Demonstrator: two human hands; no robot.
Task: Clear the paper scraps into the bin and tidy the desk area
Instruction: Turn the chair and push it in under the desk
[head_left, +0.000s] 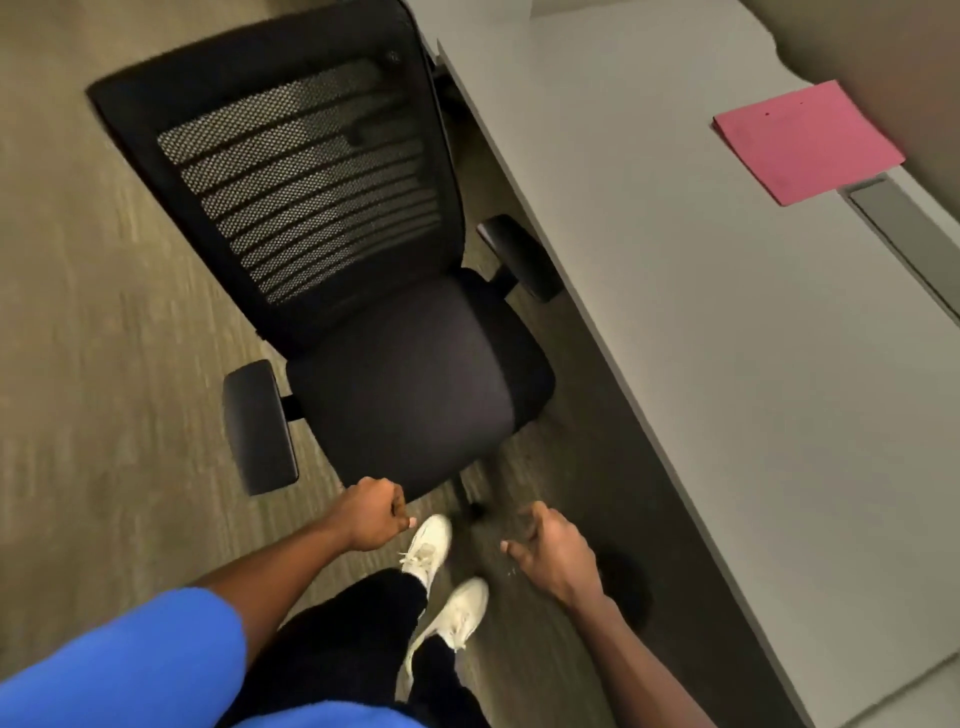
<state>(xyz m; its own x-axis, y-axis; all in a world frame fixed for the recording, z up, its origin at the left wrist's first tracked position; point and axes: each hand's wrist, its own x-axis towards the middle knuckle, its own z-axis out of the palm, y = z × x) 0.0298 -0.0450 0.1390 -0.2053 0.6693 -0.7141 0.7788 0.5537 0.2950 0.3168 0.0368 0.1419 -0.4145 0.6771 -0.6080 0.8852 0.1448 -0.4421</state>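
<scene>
Lying near the desk's (727, 312) far edge, a pink paper (808, 140) remains; no scraps or bin show. Left hand (371, 514) fisted, right hand (550, 545) loosely curled, both empty. Likely next: pushing the chair (363, 291) in.

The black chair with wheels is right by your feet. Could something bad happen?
Maybe. The chair stands close in front of the white shoes, so a foot could catch its base and trip. One armrest sits near the desk edge; a push might bump it. The pink paper lies at the desk's far side and could get forgotten. Both hands, left hand and right hand, look empty.
</scene>
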